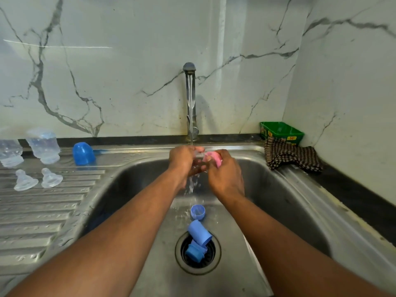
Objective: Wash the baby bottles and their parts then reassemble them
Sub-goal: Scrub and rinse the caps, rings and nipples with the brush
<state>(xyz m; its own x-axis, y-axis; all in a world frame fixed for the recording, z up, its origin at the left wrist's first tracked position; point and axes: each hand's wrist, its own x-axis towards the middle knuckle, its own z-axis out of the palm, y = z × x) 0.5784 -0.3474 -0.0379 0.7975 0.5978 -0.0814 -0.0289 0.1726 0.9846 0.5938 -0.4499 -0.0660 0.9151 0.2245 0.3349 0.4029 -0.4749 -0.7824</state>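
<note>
Both hands meet under the running tap (pixel 190 97) above the steel sink (pixel 278 200). My left hand (pixel 184 161) grips a small clear part that is mostly hidden by its fingers. My right hand (pixel 225 174) holds a pink sponge (pixel 212 157) against it. In the basin lie a blue ring (pixel 197 212), a blue cap (pixel 199 232) and another blue ring (pixel 194 252) on the drain. On the left drainboard (pixel 42 221) stand two clear bottles (pixel 44 145) (pixel 9 152) upside down, a blue cap (pixel 83 153) and two clear teats (pixel 24 181) (pixel 50 178).
A green tub (pixel 281 131) sits in the back right corner with a brown checked cloth (pixel 291 155) in front of it. Marble wall panels close in behind and on the right. A dark counter strip (pixel 353 196) runs along the sink's right edge.
</note>
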